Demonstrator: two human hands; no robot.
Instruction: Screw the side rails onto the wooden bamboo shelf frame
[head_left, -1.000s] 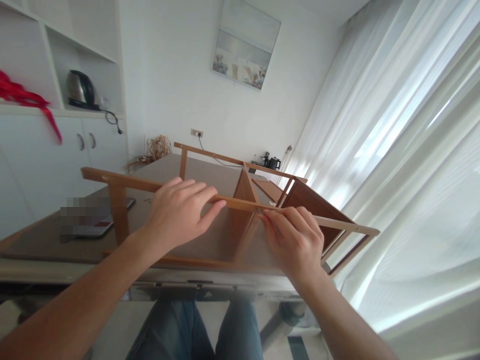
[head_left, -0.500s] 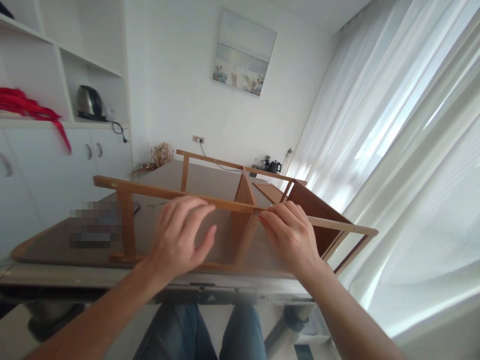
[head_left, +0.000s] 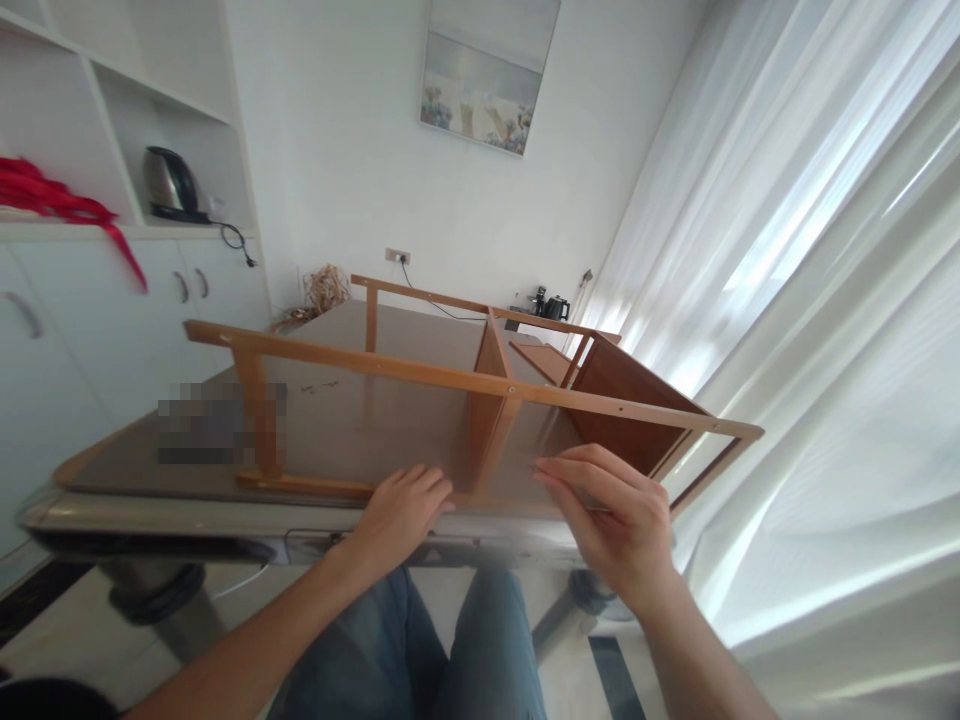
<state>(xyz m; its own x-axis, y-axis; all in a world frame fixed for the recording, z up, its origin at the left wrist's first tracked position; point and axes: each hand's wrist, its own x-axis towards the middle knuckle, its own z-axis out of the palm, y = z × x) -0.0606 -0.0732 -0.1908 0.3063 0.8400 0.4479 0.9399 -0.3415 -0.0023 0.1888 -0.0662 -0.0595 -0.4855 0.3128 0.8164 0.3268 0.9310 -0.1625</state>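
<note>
In the head view, with its centre as the dial's hub, a wooden frame point(head_left: 420, 373) lies across the middle on the grey tabletop point(head_left: 427, 340), stretching from 9 o'clock to 4 o'clock. A middle board point(head_left: 484, 410) divides it into open bays; a darker panel point(head_left: 622, 395) closes off part of the bay toward 4 o'clock. A small screw head point(head_left: 511, 389) shows in the upper near rail where it meets the middle board. The left hand point(head_left: 409, 510), at 7 o'clock, has loosely bent fingers by the lower near rail; whether its grip is on the wood, I cannot tell. The right hand point(head_left: 619, 510), between 4 and 5 o'clock, is below the upper rail, its grip pinched at the fingertips; anything small between them cannot be made out. A loose board point(head_left: 541, 360) lies behind the frame, near the hub toward 3 o'clock.
Toward 10 o'clock stands a white shelf unit point(head_left: 75, 285). One compartment holds a kettle point(head_left: 169, 185) on its base, cord hanging over the ledge; the compartment beside it holds red cloth point(head_left: 52, 195), one end trailing down.
</note>
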